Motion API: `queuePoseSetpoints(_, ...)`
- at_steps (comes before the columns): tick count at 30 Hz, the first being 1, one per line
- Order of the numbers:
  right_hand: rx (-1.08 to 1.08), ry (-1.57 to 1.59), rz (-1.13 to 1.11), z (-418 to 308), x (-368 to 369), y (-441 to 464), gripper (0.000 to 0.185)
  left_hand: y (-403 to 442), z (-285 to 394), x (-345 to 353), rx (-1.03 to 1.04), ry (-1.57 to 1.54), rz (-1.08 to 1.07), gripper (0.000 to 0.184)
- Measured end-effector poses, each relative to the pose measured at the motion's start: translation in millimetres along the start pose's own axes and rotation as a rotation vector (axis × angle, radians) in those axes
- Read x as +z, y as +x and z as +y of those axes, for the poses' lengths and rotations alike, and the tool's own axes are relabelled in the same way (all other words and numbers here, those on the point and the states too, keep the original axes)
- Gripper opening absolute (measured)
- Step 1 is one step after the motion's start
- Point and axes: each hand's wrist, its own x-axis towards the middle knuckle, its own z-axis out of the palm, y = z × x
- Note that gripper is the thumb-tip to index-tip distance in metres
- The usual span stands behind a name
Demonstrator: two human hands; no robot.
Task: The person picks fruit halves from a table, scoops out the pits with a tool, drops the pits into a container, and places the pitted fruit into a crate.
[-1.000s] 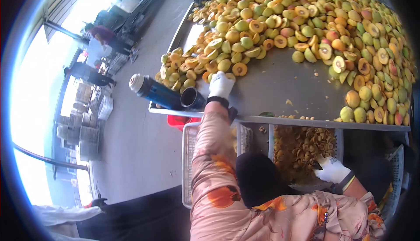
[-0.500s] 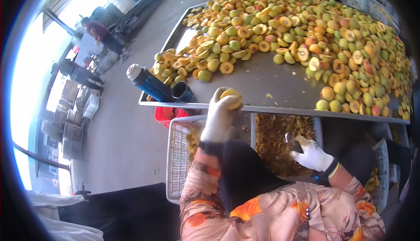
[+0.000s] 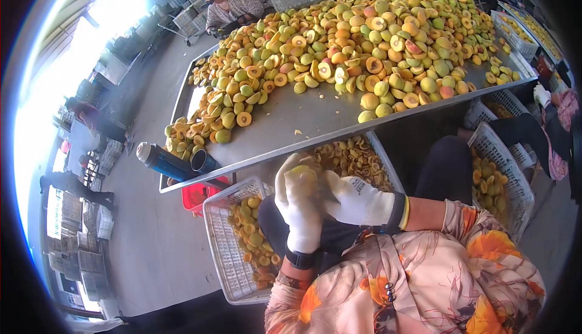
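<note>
My left hand (image 3: 297, 203), in a white glove, is closed around a yellow peach half (image 3: 301, 179) just in front of the table edge. My right hand (image 3: 357, 200), also gloved, presses against the fruit from the right with its fingers curled. The small round-ended metal tool seen in it earlier is hidden now, and motion blurs the fingertips. Under the hands stands a crate of brown peach scraps (image 3: 357, 158). A white crate (image 3: 221, 243) at the left holds peach halves (image 3: 248, 234). Many whole and halved peaches (image 3: 339, 43) lie heaped on the metal table (image 3: 285, 115).
A blue thermos (image 3: 163, 163) and a dark cup (image 3: 204, 161) stand at the table's left corner, above a red container (image 3: 197, 195). Another white crate of fruit (image 3: 515, 188) is at my right. Co-workers (image 3: 233, 6) sit around the table.
My right hand has come up and left from the scrap crate to meet the fruit in my left hand. My left hand has lowered slightly. The view has turned to the right.
</note>
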Motion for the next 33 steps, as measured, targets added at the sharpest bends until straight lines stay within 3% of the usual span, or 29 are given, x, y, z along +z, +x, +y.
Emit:
queuePoseSetpoints(3,0.086,0.061,-0.02,-6,4,-7,0.027,-9,-5,5,0.16,0.147,0.034,0.049)
queuePoseSetpoints(8,-0.035,0.121,-0.081,5,14,-9,0.029,-8,6,7,0.211,0.305,0.045,0.047)
queuePoseSetpoints(12,-0.076,0.098,-0.12,10,6,0,0.028,2,-5,-10,0.038,0.115,0.006,0.05)
queuePoseSetpoints(15,0.049,-0.043,-0.148,7,-10,6,0.024,6,0,-11,-0.116,-0.123,-0.108,0.059)
queuePoseSetpoints(18,0.158,-0.25,-0.323,1,-32,13,0.025,6,4,-18,-0.276,-0.297,-0.197,0.063)
queuePoseSetpoints(21,0.175,-0.026,-0.337,15,-32,14,0.025,5,2,-24,-0.366,-0.449,-0.263,0.06)
queuePoseSetpoints(24,0.209,-0.128,-0.344,16,-32,11,0.028,11,-13,-36,-0.336,-0.273,-0.348,0.06)
queuePoseSetpoints(25,0.13,-0.084,-0.297,20,-30,9,0.026,11,-16,-38,-0.355,-0.244,-0.328,0.061)
queuePoseSetpoints(28,0.028,-0.429,-0.183,17,-37,11,0.025,7,-11,-36,-0.446,-0.339,-0.228,0.067)
queuePoseSetpoints(33,0.015,-0.415,-0.358,20,-39,18,0.028,9,-15,-36,-0.485,-0.176,-0.224,0.074)
